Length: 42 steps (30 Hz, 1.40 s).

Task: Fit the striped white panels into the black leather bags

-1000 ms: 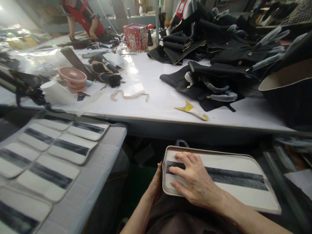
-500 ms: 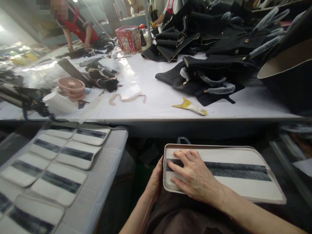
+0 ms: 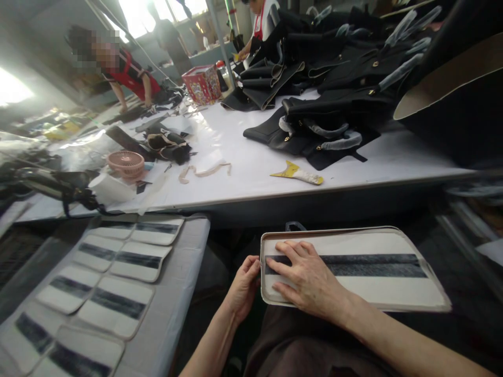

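A long cream bag panel (image 3: 377,292) with a raised rim and a dark strip along its middle rests over my lap. My right hand (image 3: 304,277) lies on its left part, fingers spread and flat. At the panel's left edge, my left hand (image 3: 247,285) has thumb and fingers pinched together on the rim; what lies under the fingertips is too small to make out. Behind the far rim a plastic-wrapped loop (image 3: 294,226) pokes up. To the left, several smaller cream pieces with dark strips (image 3: 116,303) lie in rows on a covered board (image 3: 173,293).
Across the white table (image 3: 220,191) lie a yellow-and-white scraper-like tool (image 3: 296,173), a pale strip (image 3: 206,170), a pink fan (image 3: 126,165), a white roll (image 3: 110,187) and black bags (image 3: 314,128). A red box (image 3: 202,84) stands farther back. Two people work beyond.
My left hand has slid outward from behind the panel's left edge, and its fingers now show pinched there. My right hand stays flat on the panel. The view has tilted and shifted.
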{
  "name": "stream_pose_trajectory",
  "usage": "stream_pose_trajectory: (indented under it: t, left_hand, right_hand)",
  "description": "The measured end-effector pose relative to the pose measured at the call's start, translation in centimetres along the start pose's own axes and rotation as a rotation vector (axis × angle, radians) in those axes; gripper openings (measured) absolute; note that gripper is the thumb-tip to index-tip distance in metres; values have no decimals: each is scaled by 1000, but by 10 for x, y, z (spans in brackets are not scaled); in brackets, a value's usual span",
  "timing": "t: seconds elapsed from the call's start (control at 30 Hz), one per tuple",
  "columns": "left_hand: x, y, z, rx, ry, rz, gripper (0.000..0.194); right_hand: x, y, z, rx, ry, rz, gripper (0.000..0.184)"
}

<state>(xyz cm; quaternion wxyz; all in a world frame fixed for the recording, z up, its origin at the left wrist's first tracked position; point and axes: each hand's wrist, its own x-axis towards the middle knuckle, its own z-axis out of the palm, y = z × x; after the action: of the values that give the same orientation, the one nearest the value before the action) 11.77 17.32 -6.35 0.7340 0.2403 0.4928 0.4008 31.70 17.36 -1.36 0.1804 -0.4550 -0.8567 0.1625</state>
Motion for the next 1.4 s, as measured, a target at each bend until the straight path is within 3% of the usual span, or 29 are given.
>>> stream_pose_trajectory:
  t: [0.5, 0.73, 0.83, 0.97, 1.1, 1.4]
  left_hand:
    - [9, 36, -2, 188, -153, -166, 23]
    - [15, 48, 2, 303, -173, -191, 28]
    - [19, 50, 2, 408, -168, -127, 26]
    - [23, 42, -1, 410, -193, 52, 27]
    - [22, 24, 1, 273, -189, 164, 49]
    - [24, -3, -3, 93, -187, 223, 55]
  right_hand:
    - [0, 5, 3, 101, 27, 15, 42]
    - [0, 7, 7, 163, 75, 50, 63]
    - [1, 8, 8, 164, 87, 57, 67]
    - [3, 8, 8, 158, 83, 73, 73]
    - [4, 9, 10, 143, 61, 77, 80]
    - [3, 11, 16, 90, 50, 68, 86]
